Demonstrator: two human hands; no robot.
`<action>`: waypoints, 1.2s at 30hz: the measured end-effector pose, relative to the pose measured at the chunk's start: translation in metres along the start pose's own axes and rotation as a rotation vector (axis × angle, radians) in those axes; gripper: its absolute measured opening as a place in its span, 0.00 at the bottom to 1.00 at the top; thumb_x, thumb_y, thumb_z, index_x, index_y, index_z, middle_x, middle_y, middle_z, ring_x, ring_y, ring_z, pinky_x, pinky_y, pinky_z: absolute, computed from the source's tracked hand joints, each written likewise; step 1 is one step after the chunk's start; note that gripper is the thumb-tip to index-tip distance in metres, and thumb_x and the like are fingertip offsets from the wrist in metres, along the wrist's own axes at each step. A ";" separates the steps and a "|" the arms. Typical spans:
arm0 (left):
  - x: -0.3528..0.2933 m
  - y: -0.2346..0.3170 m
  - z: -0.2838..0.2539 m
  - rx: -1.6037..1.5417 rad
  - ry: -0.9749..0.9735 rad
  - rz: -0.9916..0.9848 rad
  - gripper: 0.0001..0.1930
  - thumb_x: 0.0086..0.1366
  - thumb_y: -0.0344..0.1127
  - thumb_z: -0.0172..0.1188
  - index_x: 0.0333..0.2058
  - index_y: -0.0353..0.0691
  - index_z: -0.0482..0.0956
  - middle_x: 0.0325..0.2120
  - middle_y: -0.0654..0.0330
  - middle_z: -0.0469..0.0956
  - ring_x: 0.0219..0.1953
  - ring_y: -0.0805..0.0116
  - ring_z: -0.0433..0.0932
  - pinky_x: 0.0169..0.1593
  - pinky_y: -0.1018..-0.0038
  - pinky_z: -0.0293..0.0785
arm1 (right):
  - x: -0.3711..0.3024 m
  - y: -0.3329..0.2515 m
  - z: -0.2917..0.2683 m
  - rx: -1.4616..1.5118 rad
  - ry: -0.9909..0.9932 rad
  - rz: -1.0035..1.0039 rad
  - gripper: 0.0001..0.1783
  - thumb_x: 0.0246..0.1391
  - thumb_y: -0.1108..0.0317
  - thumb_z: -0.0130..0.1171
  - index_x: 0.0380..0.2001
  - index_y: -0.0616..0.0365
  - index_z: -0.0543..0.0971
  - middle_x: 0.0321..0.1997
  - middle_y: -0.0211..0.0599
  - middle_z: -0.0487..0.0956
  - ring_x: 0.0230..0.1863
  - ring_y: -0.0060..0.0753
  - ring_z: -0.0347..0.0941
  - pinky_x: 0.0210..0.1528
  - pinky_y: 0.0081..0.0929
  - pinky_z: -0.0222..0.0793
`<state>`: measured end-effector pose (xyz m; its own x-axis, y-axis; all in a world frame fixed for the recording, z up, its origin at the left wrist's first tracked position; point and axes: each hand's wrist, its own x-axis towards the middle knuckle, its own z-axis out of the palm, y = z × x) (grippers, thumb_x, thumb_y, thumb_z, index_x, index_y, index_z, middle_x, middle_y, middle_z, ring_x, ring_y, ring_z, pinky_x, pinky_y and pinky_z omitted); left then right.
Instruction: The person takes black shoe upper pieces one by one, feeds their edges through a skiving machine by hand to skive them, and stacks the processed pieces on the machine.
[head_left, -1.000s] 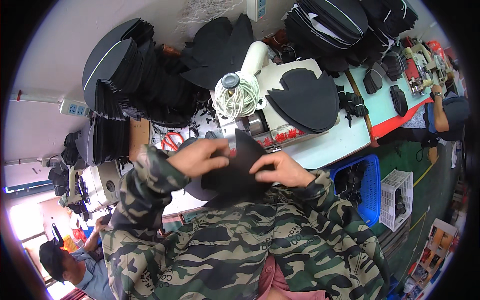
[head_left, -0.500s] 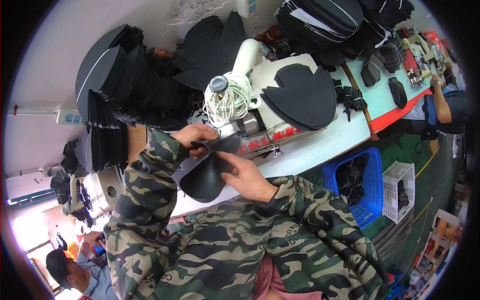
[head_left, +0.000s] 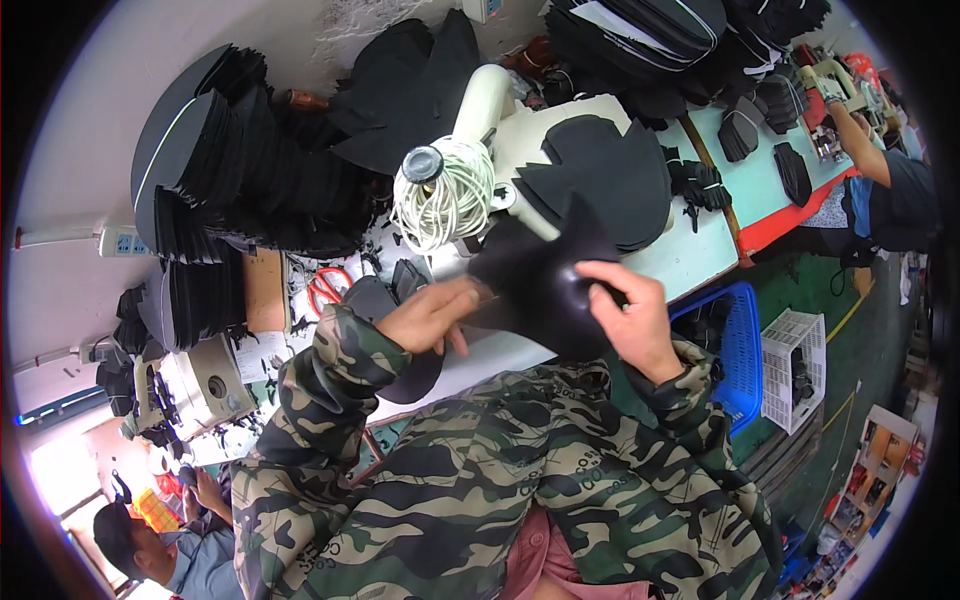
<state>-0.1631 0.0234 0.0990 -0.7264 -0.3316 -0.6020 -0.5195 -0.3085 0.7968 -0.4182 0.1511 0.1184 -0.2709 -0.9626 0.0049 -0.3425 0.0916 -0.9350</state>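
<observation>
My right hand (head_left: 637, 312) grips the right side of a dark, shiny cut piece (head_left: 545, 285), its thumb and forefinger on the upper face. The piece is blurred, with a pointed corner at the top. My left hand (head_left: 430, 315) is by the piece's left edge, fingers stretched and partly smeared; whether it touches the piece I cannot tell. Beneath my left hand, more black cut pieces (head_left: 413, 382) lie on the white table (head_left: 500, 352). Behind the hands stands a cream sewing machine (head_left: 482, 105), with a coil of white cord (head_left: 445, 200) hung on it.
Black cut pieces (head_left: 600, 185) lie on the machine bed. Tall black stacks (head_left: 190, 150) stand at the left, near red-handled scissors (head_left: 328, 287). A blue basket (head_left: 740, 350) and a white crate (head_left: 793, 375) are on the floor at right. People work at both sides.
The dark piece has moved right and away from the machine's working end, spread flatter in my right hand. My left hand has come off it and moved slightly right and nearer to me.
</observation>
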 end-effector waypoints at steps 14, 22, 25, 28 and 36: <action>0.036 0.010 -0.001 0.253 0.393 -0.023 0.16 0.69 0.36 0.46 0.30 0.28 0.75 0.13 0.55 0.75 0.11 0.66 0.75 0.19 0.69 0.72 | 0.033 -0.014 -0.003 -0.134 0.031 -0.079 0.15 0.51 0.77 0.55 0.44 0.64 0.79 0.40 0.51 0.81 0.36 0.45 0.80 0.41 0.32 0.73; -0.041 -0.093 -0.060 1.383 0.569 0.117 0.15 0.60 0.38 0.58 0.45 0.45 0.73 0.35 0.52 0.78 0.27 0.51 0.80 0.29 0.57 0.75 | 0.061 -0.050 -0.045 -0.456 0.585 -0.553 0.32 0.51 0.84 0.46 0.61 0.57 0.68 0.52 0.45 0.78 0.47 0.46 0.77 0.49 0.34 0.73; -0.031 -0.091 -0.056 1.496 0.477 0.202 0.17 0.58 0.38 0.60 0.46 0.46 0.73 0.38 0.55 0.76 0.25 0.55 0.80 0.26 0.60 0.76 | 0.065 0.002 -0.029 -0.895 0.165 -0.414 0.23 0.46 0.78 0.53 0.49 0.56 0.75 0.40 0.37 0.78 0.42 0.47 0.74 0.42 0.41 0.70; -0.037 -0.087 -0.048 1.517 0.545 0.163 0.18 0.57 0.37 0.60 0.47 0.46 0.72 0.36 0.57 0.74 0.24 0.57 0.80 0.25 0.63 0.76 | 0.030 0.001 0.014 -0.599 -0.035 -0.488 0.17 0.45 0.72 0.59 0.43 0.56 0.76 0.38 0.39 0.78 0.40 0.45 0.74 0.41 0.42 0.70; -0.055 -0.040 -0.038 1.214 -0.011 -0.038 0.08 0.57 0.40 0.59 0.31 0.44 0.82 0.29 0.51 0.82 0.36 0.52 0.82 0.38 0.60 0.77 | 0.004 0.011 0.044 -0.054 -0.703 -0.231 0.19 0.47 0.69 0.63 0.45 0.55 0.80 0.60 0.54 0.70 0.59 0.55 0.67 0.60 0.40 0.65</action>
<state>-0.0856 0.0202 0.0984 -0.7023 -0.3315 -0.6300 -0.6199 0.7198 0.3124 -0.3831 0.1375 0.0929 0.4475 -0.8931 -0.0459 -0.3698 -0.1381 -0.9188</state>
